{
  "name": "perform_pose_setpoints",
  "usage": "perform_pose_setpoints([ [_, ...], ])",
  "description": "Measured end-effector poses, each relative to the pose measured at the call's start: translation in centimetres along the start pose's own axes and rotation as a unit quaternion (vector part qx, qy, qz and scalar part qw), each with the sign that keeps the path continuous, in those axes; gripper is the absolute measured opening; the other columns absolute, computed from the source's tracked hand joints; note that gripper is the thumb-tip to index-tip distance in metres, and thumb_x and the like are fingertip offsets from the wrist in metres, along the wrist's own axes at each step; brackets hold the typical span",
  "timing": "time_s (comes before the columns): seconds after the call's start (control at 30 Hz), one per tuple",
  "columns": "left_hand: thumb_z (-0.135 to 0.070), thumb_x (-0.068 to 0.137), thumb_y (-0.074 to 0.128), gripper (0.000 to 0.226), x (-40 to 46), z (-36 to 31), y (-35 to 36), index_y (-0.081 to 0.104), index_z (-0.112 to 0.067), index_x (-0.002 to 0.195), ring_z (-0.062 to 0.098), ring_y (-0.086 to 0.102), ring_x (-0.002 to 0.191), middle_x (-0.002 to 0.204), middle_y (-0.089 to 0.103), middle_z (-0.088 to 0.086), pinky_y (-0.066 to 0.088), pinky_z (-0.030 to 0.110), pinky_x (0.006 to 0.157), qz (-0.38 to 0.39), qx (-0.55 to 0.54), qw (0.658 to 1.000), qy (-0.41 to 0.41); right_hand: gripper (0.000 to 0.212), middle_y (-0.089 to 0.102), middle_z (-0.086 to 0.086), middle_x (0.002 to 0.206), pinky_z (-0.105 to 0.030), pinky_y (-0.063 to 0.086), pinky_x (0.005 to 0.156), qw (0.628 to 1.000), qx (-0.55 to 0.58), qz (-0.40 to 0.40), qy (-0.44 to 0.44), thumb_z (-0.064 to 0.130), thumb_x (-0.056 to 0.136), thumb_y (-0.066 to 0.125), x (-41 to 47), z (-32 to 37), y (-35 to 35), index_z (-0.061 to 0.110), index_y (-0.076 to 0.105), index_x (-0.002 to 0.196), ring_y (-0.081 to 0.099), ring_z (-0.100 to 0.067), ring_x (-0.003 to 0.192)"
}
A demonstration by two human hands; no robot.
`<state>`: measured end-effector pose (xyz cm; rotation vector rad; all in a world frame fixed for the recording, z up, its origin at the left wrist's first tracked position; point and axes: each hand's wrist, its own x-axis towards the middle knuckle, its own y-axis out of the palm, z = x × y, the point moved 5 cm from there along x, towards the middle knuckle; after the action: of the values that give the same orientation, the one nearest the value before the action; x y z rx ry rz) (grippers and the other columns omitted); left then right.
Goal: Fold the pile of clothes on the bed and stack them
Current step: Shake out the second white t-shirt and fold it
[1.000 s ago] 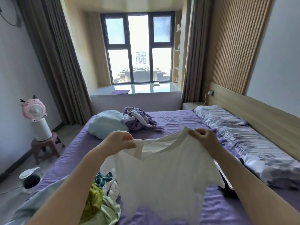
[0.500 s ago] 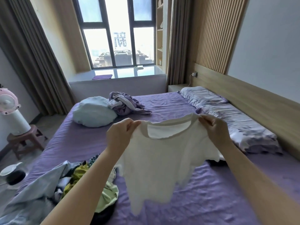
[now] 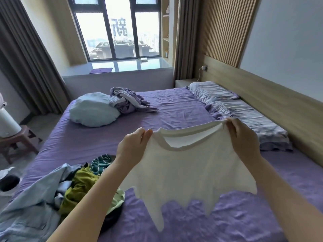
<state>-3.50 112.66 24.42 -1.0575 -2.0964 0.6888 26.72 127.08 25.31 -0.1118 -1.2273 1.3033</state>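
Nearest the camera, the pile of clothes (image 3: 57,193) sprawls at the left edge of the bed (image 3: 174,109): a pale blue garment, an olive one, a striped teal one, all unfolded and tangled. Just beyond, the white T-shirt (image 3: 185,170) hangs in the air over the purple sheet, its hem ragged and uneven, one corner trailing lower than the rest. The left hand (image 3: 132,147) pinches one shoulder with closed fingers, and the right hand (image 3: 243,138) pinches the other the same way, so the collar sags between them.

The risk lies in that hanging hem: laid down as it is, the shirt would probably land bunched or skewed, and the fold would come out crooked. A pinch this small could also slip off the fabric during a shake. Set down too far left, the shirt could overlap the pile.

Farther off lie a pale blue pillow (image 3: 93,110) and a crumpled lilac garment (image 3: 127,100).
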Motion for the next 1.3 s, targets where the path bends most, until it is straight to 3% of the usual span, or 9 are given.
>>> perform_pose_setpoints([
  [0.17, -0.049, 0.095, 0.046, 0.049, 1.1, 0.7, 0.2, 0.037, -0.013, 0.063, 0.016, 0.033, 0.055, 0.055, 0.036, -0.005, 0.028, 0.033, 0.053, 0.040, -0.051, 0.998, 0.003, 0.024, 0.072, -0.015, 0.091, -0.039, 0.052, 0.059, 0.990, -0.061, 0.015, -0.127, 0.021, 0.092, 0.056, 1.0, -0.3, -0.2, 0.004, 0.069, 0.103, 0.070, -0.034, 0.074],
  [0.3, -0.041, 0.096, 0.048, 0.046, 3.5, 2.7, 3.9, 0.039, -0.016, 0.060, 0.011, 0.036, 0.054, 0.058, 0.041, -0.005, 0.027, 0.030, 0.051, 0.066, -0.046, 0.995, -0.052, 0.018, 0.073, -0.014, 0.086, -0.041, 0.054, 0.062, 0.986, -0.062, 0.066, -0.138, 0.019, 0.089, 0.063, 2.4, -2.8, 3.1, 0.004, 0.072, 0.098, 0.070, -0.034, 0.073],
  [0.5, -0.038, 0.095, 0.055, 0.034, 3.0, 8.8, 14.8, 0.046, -0.026, 0.064, 0.016, 0.046, 0.063, 0.062, 0.050, -0.008, 0.030, 0.029, 0.057, 0.106, -0.040, 0.981, -0.156, 0.017, 0.068, -0.009, 0.075, -0.038, 0.049, 0.062, 0.960, -0.018, 0.271, -0.073, 0.025, 0.092, 0.059, 1.3, -9.2, 14.8, 0.011, 0.068, 0.089, 0.065, -0.031, 0.073],
  [0.63, -0.040, 0.093, 0.057, 0.033, 1.0, 13.3, 21.2, 0.053, -0.019, 0.068, 0.017, 0.050, 0.067, 0.064, 0.055, -0.006, 0.031, 0.030, 0.060, 0.102, -0.055, 0.961, -0.253, 0.016, 0.070, -0.002, 0.078, -0.035, 0.045, 0.061, 0.932, 0.010, 0.362, -0.021, 0.032, 0.093, 0.056, -1.0, -14.0, 22.3, 0.019, 0.065, 0.092, 0.065, -0.026, 0.076],
  [0.83, -0.048, 0.075, 0.075, 0.032, 0.3, 17.0, 28.1, 0.060, -0.020, 0.070, 0.000, 0.046, 0.057, 0.061, 0.056, -0.012, 0.035, 0.022, 0.055, 0.185, -0.059, 0.925, -0.326, 0.015, 0.064, 0.006, 0.072, -0.031, 0.033, 0.056, 0.904, 0.029, 0.427, 0.017, 0.037, 0.094, 0.052, -2.2, -18.9, 30.6, 0.024, 0.060, 0.089, 0.062, -0.026, 0.076],
  [0.97, -0.037, 0.075, 0.078, 0.025, 2.0, 18.5, 30.4, 0.060, -0.021, 0.069, 0.003, 0.043, 0.056, 0.059, 0.051, -0.013, 0.034, 0.024, 0.057, 0.239, -0.063, 0.910, -0.332, 0.018, 0.064, 0.007, 0.074, -0.032, 0.032, 0.056, 0.893, 0.033, 0.448, 0.012, 0.038, 0.096, 0.048, -1.7, -20.5, 34.5, 0.024, 0.059, 0.093, 0.060, -0.024, 0.077],
  [1.13, -0.044, 0.085, 0.066, 0.047, 5.5, 21.6, 30.9, 0.042, -0.022, 0.051, 0.010, 0.034, 0.052, 0.047, 0.039, -0.009, 0.025, 0.032, 0.055, 0.223, 0.027, 0.916, -0.332, 0.026, 0.067, 0.001, 0.083, -0.032, 0.035, 0.060, 0.879, -0.028, 0.473, -0.056, 0.039, 0.098, 0.039, -0.4, -20.7, 38.4, 0.021, 0.056, 0.101, 0.060, -0.027, 0.079],
  [1.3, -0.050, 0.088, 0.059, 0.052, 11.1, 25.3, 32.5, 0.035, -0.019, 0.053, 0.013, 0.035, 0.051, 0.048, 0.037, -0.006, 0.023, 0.032, 0.051, 0.203, 0.091, 0.920, -0.321, 0.028, 0.066, 0.001, 0.082, -0.031, 0.032, 0.058, 0.890, -0.070, 0.445, -0.072, 0.040, 0.099, 0.038, 2.2, -20.3, 42.1, 0.018, 0.056, 0.098, 0.061, -0.027, 0.076],
])
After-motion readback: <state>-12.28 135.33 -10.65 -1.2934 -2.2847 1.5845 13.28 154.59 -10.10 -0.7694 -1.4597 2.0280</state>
